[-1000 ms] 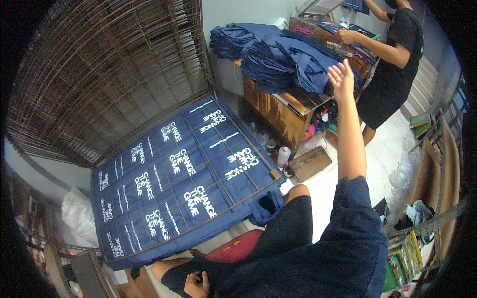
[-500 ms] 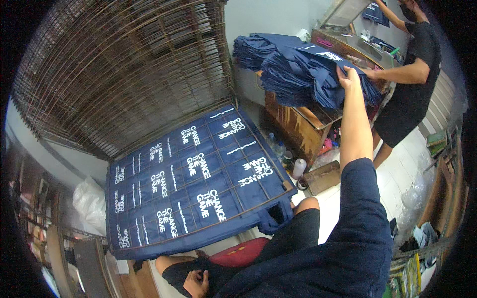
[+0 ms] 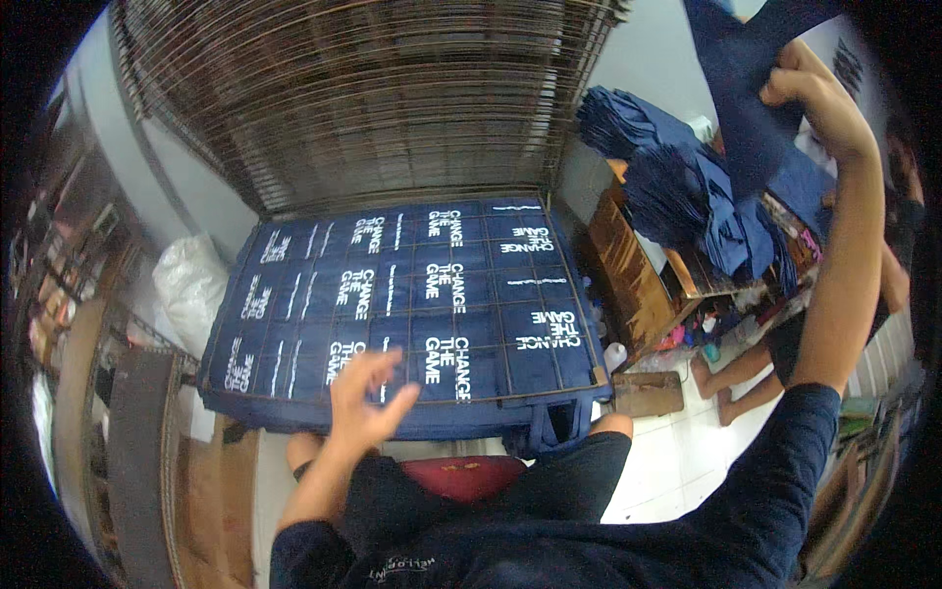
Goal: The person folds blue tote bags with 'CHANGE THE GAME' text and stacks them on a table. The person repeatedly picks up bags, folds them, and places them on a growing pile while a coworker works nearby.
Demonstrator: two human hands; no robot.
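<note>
High at the right, my right hand (image 3: pixel 807 86) grips a dark navy fabric piece (image 3: pixel 748 108) that hangs down from it. My left hand (image 3: pixel 368 398) is over the near edge of the rack, fingers apart and nothing in them. Below it, navy fabric pieces (image 3: pixel 412 294) with white lettering lie flat under a wire grid on the rack (image 3: pixel 481 401). A loop of navy fabric (image 3: pixel 561 424) hangs at the rack's near right corner. Behind the lifted piece, a thick heap of navy fabric pieces (image 3: pixel 677 191) rests on a wooden cabinet.
Several raised wire grids (image 3: pixel 363 98) stand tilted up behind the rack. A stained wooden cabinet (image 3: pixel 628 265) is at the right, with a brown block (image 3: pixel 648 393) on the floor before it. Another person's legs (image 3: pixel 751 378) are beside it. A white plastic bag (image 3: pixel 186 294) sits at the left.
My right hand has lifted a navy fabric piece off the heap. My left hand has come up from my lap over the rack's near edge. The view has turned.
</note>
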